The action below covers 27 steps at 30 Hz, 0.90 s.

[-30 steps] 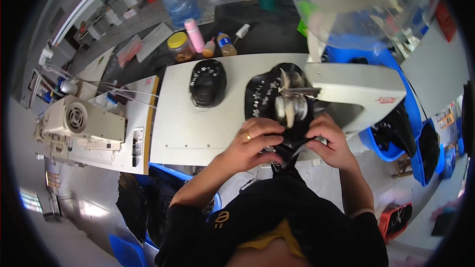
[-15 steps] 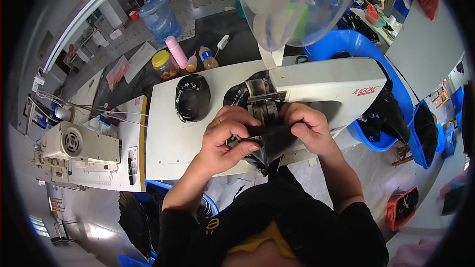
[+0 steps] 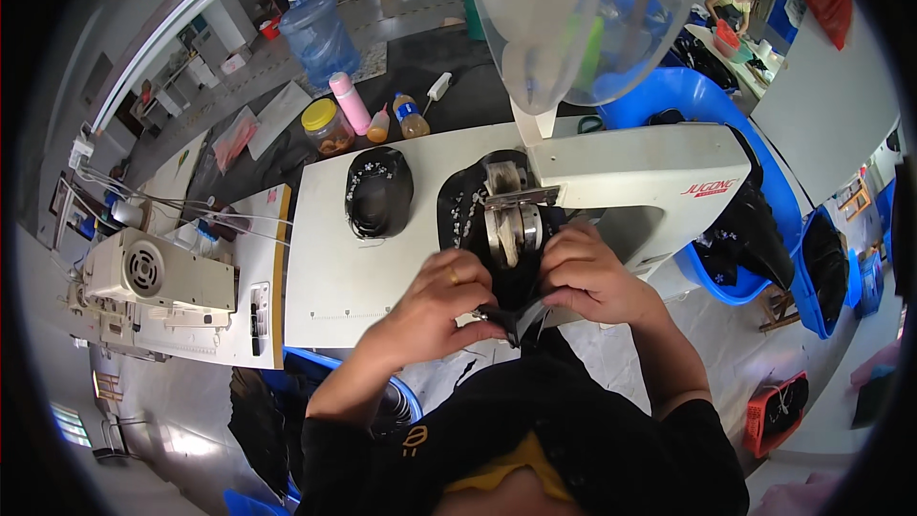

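Note:
My left hand [image 3: 442, 308] pinches the near left edge of a black shoe upper [image 3: 462, 203] with white flower patterns. On its other side my right hand [image 3: 590, 274] grips the upper with bent fingers. The upper lies around the metal rollers [image 3: 514, 229] of a white machine [image 3: 635, 164], its near edge pulled toward my body. Part of it is hidden under the rollers and my fingers. A second black flowered upper [image 3: 380, 193] stands curled into a ring on the white tabletop [image 3: 330, 272], left of the machine.
A jar with a yellow lid [image 3: 327, 126], a pink flask [image 3: 350, 103] and bottles stand behind the tabletop. At left is a sewing machine [image 3: 158, 272]. A blue tub [image 3: 764, 182] with black pieces sits right of the machine. Another person [image 3: 732, 5] works far right.
Both hands have moved nearer to my body, drawing the upper's edge with them. More of the rollers and of the upper's flowered left side now shows.

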Each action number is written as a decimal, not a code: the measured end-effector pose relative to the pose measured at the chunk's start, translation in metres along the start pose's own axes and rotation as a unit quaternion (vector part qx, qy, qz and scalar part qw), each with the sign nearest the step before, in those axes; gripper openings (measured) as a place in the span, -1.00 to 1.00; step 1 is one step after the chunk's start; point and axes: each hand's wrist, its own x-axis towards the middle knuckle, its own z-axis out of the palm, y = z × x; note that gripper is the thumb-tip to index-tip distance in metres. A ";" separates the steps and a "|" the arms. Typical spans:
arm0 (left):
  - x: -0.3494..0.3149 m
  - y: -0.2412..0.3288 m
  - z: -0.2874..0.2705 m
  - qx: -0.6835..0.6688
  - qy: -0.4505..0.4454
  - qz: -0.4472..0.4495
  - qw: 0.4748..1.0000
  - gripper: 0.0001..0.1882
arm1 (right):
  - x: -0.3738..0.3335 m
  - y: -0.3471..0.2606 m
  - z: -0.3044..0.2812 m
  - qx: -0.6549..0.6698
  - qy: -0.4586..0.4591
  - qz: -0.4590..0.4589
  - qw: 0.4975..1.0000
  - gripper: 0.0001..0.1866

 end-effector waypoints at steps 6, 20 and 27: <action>0.013 -0.003 -0.012 -0.101 0.015 -0.042 0.994 -0.68 | 0.011 -0.001 -0.011 0.025 0.030 0.063 0.997 -0.67; 0.014 -0.034 -0.006 -0.403 0.099 -0.194 0.889 -0.58 | -0.005 0.024 0.006 0.478 0.110 0.249 0.835 -0.78; 0.019 -0.043 0.012 -0.418 0.198 -0.187 0.867 -0.65 | 0.003 0.043 0.023 0.528 0.303 0.239 0.757 -0.75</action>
